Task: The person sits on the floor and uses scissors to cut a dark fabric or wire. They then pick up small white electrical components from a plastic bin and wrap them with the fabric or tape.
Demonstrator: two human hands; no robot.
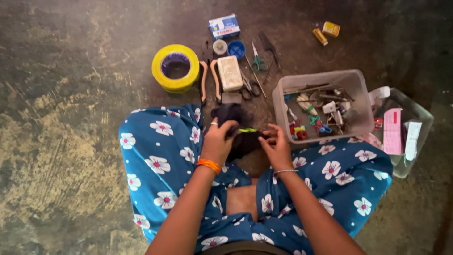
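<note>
I sit cross-legged on the floor in blue flowered cloth. My left hand (218, 140), with an orange bangle at the wrist, grips a bundle of black hair-like fibre (237, 126) over my lap. My right hand (277, 147), wearing a thin bead bracelet, pinches the same bundle from the right. A small bright green band or clip (247, 130) sits across the bundle between my two hands. The lower part of the bundle is hidden by my fingers.
A yellow tape roll (175, 67), pliers (210, 80), a white block (230, 72), scissors (257, 60), small round tins (236, 48) and a small box (224, 25) lie ahead. A clear tub (322, 79) of clips and tools stands right, another bin (417, 113) beyond it.
</note>
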